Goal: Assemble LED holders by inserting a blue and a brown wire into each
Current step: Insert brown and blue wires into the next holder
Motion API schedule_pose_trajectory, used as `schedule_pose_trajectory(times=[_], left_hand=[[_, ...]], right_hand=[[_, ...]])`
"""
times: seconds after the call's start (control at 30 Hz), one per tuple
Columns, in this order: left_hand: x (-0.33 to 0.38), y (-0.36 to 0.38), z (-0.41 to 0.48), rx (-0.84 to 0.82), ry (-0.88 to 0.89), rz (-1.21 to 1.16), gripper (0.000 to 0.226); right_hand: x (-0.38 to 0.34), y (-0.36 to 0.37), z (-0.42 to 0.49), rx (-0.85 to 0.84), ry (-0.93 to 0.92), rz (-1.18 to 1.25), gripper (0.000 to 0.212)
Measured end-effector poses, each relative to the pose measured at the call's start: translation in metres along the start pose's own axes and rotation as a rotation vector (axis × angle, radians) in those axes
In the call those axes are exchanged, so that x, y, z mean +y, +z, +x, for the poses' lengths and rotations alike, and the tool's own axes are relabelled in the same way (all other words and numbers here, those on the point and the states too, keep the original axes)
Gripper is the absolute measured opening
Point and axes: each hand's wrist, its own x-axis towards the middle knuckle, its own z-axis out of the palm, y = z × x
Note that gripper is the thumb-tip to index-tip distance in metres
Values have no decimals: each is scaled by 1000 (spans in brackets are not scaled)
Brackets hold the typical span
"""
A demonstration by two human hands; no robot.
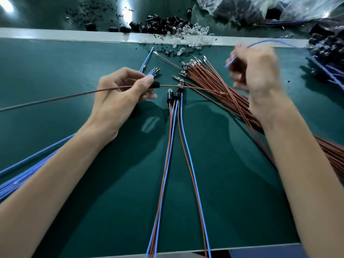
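Pinching the black holder (pixel 154 84) in my left hand (pixel 119 95), brown wire (pixel 74 94) seemingly seated, I grip a blue wire (pixel 231 61) in my blurred right hand (pixel 255 71); next, its end needs steering into the holder.

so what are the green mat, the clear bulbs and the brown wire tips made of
Green mat: probably rubber or vinyl, matte with soft glare.
Clear bulbs: transparent plastic or glass, glinting; can't tell which.
Brown wire tips: bare metal terminals, silvery and shiny, on what looks like plastic insulation.
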Motion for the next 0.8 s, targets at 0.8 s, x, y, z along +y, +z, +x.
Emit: schedule_pose_trajectory(times=[0.8], left_hand=[[15, -16, 12, 116, -262, -317, 37]], right_hand=[[28, 25, -23, -42, -764, -735, 14]])
